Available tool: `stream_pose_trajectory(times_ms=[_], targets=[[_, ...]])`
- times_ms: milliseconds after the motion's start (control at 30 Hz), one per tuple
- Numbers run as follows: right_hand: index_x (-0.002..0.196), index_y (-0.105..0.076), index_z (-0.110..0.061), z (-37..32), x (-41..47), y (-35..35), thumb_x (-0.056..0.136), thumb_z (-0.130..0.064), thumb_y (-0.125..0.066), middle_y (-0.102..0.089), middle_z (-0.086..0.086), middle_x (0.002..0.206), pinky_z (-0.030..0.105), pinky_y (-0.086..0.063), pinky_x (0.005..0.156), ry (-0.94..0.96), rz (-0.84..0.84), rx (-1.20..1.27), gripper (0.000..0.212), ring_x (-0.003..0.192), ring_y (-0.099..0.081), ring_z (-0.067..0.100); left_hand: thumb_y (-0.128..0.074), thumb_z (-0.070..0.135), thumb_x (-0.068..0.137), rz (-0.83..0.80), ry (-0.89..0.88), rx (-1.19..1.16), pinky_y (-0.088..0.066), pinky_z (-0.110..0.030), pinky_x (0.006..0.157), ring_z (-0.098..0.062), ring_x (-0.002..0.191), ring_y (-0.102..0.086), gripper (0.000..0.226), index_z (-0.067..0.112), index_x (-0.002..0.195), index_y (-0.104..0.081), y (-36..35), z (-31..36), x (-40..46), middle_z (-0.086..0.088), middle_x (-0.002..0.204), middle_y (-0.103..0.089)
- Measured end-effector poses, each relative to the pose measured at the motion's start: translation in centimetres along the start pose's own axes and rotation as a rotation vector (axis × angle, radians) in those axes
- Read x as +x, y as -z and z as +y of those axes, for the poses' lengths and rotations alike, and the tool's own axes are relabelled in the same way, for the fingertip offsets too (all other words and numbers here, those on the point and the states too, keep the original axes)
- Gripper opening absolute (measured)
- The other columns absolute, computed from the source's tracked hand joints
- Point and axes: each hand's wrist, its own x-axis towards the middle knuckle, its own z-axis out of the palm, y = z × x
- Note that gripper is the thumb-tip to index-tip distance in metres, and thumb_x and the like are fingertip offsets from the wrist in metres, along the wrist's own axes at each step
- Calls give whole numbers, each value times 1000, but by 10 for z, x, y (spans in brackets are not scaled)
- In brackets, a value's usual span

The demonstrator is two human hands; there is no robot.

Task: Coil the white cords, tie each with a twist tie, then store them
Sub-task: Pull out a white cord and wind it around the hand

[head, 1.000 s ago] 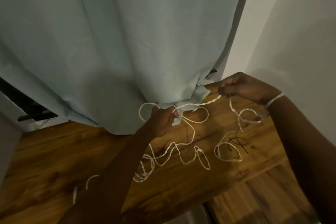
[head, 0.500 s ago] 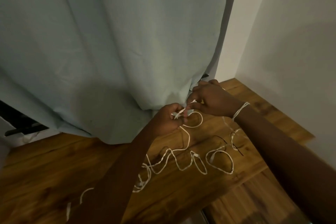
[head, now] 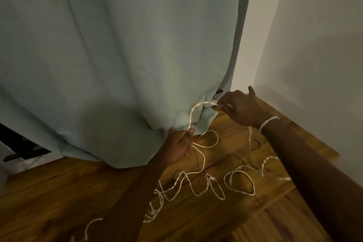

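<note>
A long white cord (head: 198, 179) lies in loose, twisted loops across the wooden tabletop (head: 59, 198). My left hand (head: 177, 146) pinches the cord between thumb and fingers near the curtain's hem. From there the cord rises in an arc to my right hand (head: 238, 107), which pinches it at the fingertips up by the curtain's edge. Another turn of white cord (head: 268, 121) wraps my right wrist, and a strand hangs from it down to the table. Thin dark twist ties (head: 253, 161) lie among the loops.
A pale blue curtain (head: 127, 55) hangs over the back of the table and fills most of the view. A white wall (head: 314, 45) closes the right side. The table's right edge drops to a wooden floor (head: 279, 226). A dark object (head: 21, 149) sits at far left.
My hands, close together half a second ago, have drawn apart. The right hand moved up and right with the cord, opening an arc between the hands. The camera has shifted slightly.
</note>
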Motion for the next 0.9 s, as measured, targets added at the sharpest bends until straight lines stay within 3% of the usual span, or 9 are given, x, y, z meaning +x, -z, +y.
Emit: stream_pose_trajectory(times_ms=[100, 200, 300, 400, 500, 600, 667, 833, 900], targets=[[152, -33, -22, -17, -4, -24, 95, -37, -59, -38, 3, 157, 64, 4, 117, 113, -70, -21, 64, 147, -31, 25, -38, 53, 98, -64, 31, -136, -43, -35, 59, -16, 46, -45, 54, 12, 63, -46, -1, 23, 3, -10, 54, -44], [159, -5, -25, -29, -5, -36, 88, -41, -69, -8, 4, 167, 64, 0, 117, 149, 57, 6, 97, 153, -12, 30, -38, 47, 100, -216, 12, -204, -53, -53, 73, -8, 39, -42, 52, 21, 56, -45, 5, 34, 8, 2, 46, -43], [152, -34, -30, -33, 0, -33, 94, -47, -58, -27, 2, 163, 66, -3, 116, 262, 123, -2, 66, 151, -22, 29, -37, 38, 103, -404, -18, -413, -54, -58, 81, -10, 33, -38, 51, 17, 57, -42, 13, 42, 11, -1, 42, -37], [114, -71, -13, -33, 3, -22, 101, -28, -52, -74, 1, 108, 53, -49, 99, 372, 43, 348, 27, 102, -69, 16, -40, 33, 101, -451, -67, -662, -56, -44, 73, -15, 34, -40, 44, 13, 62, -48, 20, 49, 11, -3, 41, -41], [109, -75, -9, -25, 4, 1, 99, -20, -59, -73, -21, 80, 23, -56, 68, 257, -18, 571, 22, 73, -69, 4, -52, 34, 96, -92, -268, -351, -57, -41, 73, -27, 57, -65, 39, 10, 67, -62, 25, 32, 15, -7, 54, -63], [110, -77, -13, -10, 9, 23, 93, -32, -63, -78, -10, 92, 35, -60, 78, 197, -34, 645, 29, 82, -73, 14, -55, 44, 92, 171, -377, -13, -56, -51, 76, -23, 69, -70, 38, 19, 66, -67, 28, 14, 20, -4, 65, -70], [110, -77, -16, -1, 14, 27, 92, -33, -65, -79, -4, 89, 36, -59, 73, 177, -72, 646, 28, 75, -71, 17, -57, 47, 91, 91, -371, -181, -57, -49, 82, -22, 65, -69, 39, 15, 69, -66, 28, 12, 21, -9, 60, -66], [107, -76, -21, -5, 24, 3, 95, -24, -64, -74, -20, 75, 22, -55, 65, 90, -5, 686, 18, 68, -68, 7, -59, 34, 94, -444, -360, -1015, -51, -47, 93, -21, 56, -58, 31, 4, 103, -64, 21, 54, 13, -4, 53, -54], [100, -74, -22, -17, 25, -12, 97, -17, -61, -68, -20, 67, 19, -49, 63, 141, -25, 652, 13, 62, -62, 2, -58, 35, 93, -429, -401, -1125, -41, -51, 105, -19, 59, -57, 37, 5, 114, -63, 14, 76, 19, -2, 54, -55]])
